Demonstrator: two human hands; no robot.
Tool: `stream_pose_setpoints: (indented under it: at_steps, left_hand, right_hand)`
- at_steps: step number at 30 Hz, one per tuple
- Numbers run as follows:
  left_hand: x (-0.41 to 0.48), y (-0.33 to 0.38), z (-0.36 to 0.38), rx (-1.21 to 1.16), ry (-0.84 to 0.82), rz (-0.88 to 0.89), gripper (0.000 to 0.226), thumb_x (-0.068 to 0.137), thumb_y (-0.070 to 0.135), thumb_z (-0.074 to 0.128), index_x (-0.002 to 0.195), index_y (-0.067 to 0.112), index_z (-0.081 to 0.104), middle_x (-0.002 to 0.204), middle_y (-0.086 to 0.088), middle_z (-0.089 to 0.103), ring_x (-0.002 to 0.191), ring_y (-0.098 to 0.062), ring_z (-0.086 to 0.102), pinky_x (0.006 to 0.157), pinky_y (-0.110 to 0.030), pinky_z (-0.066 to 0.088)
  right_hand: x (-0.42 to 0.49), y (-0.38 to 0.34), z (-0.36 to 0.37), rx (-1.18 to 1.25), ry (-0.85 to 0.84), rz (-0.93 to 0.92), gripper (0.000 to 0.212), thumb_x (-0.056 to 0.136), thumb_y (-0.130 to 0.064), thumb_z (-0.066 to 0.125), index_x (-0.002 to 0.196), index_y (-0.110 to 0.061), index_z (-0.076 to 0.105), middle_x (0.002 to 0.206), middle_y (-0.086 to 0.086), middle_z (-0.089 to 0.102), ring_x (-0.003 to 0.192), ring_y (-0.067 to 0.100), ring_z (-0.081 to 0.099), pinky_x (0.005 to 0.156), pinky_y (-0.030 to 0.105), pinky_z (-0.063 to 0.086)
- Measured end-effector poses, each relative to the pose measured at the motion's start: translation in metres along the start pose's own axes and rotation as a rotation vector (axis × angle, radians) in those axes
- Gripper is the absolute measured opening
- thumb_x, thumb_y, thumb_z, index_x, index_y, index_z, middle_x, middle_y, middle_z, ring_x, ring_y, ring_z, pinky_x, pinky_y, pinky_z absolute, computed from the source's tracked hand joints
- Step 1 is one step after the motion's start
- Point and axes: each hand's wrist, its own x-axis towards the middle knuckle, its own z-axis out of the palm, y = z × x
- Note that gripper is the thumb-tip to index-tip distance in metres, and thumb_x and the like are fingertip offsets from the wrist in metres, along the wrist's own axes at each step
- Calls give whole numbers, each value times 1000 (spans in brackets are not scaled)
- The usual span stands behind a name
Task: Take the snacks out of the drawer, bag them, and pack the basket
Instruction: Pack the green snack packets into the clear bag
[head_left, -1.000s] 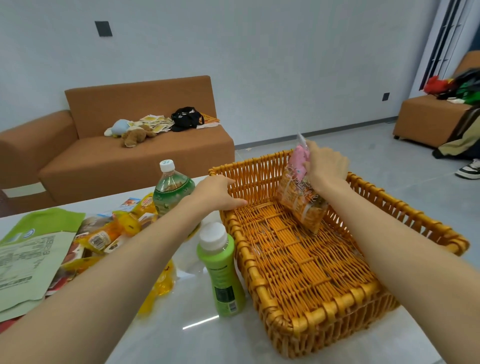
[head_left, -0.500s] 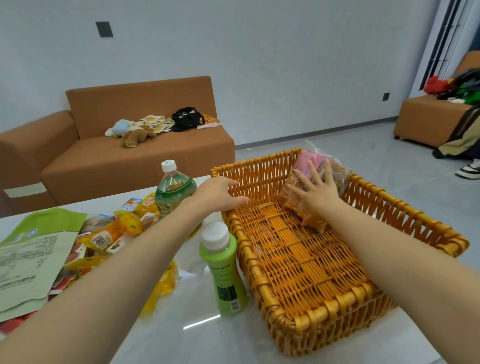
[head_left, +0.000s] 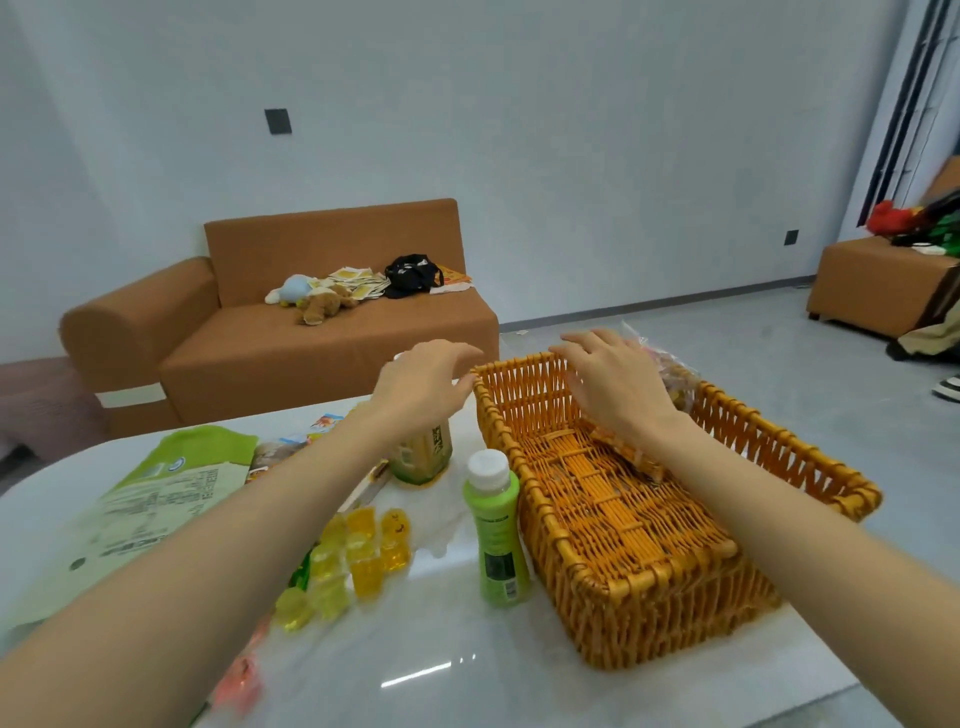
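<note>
An orange wicker basket (head_left: 613, 582) stands on the white table. A clear bag of snacks (head_left: 670, 371) leans against the basket's far right wall, mostly hidden behind my right hand (head_left: 610, 382). That hand hovers over the basket's far end with fingers spread and holds nothing. My left hand (head_left: 423, 382) floats just left of the basket's far corner, fingers loosely extended, above a tea bottle (head_left: 421, 454).
A light green bottle (head_left: 496, 530) stands against the basket's left side. Yellow jelly cups (head_left: 358, 556), a big green-and-white pouch (head_left: 135, 499) and other snack packs lie to the left. A brown sofa (head_left: 291, 332) stands behind the table.
My right hand let go of the snack bag, which now leans at the basket's far right wall, and lifted away. My left hand came off the basket rim. The view tilted upward.
</note>
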Motion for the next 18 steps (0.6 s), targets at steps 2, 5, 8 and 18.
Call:
stream_pose_setpoints:
  at_steps: [2,5,8,18]
  left_hand:
    - [-22,0,-21,12,41,-28,38,98,33,46,136,35,49,138,6,52,119,-18,53,88,-38,44]
    - [-65,-3,-50,39,88,-61,36,98,33,44,134,35,51,133,6,55,116,-19,53,79,-33,42]
    - [-112,-10,-72,53,115,-98,34,98,33,44,132,36,52,133,9,55,117,-18,53,79,-33,43]
    - [-249,-43,-95,46,152,-188,46,97,34,49,142,34,40,127,3,61,111,-19,58,84,-39,51]
  right_hand:
    - [-4,-23,-34,37,147,-79,31,88,-10,62,119,-13,65,119,7,67,109,28,61,86,43,52]
    - [-16,-58,-82,65,226,-145,29,89,-12,62,118,-14,65,112,6,69,101,27,62,80,41,54]
    - [-37,-91,-116,106,273,-196,26,88,-13,64,113,-15,67,107,5,71,95,26,64,74,40,54]
    - [-117,-207,-147,161,198,-358,21,85,-14,61,104,-17,69,92,1,72,81,23,63,66,36,49]
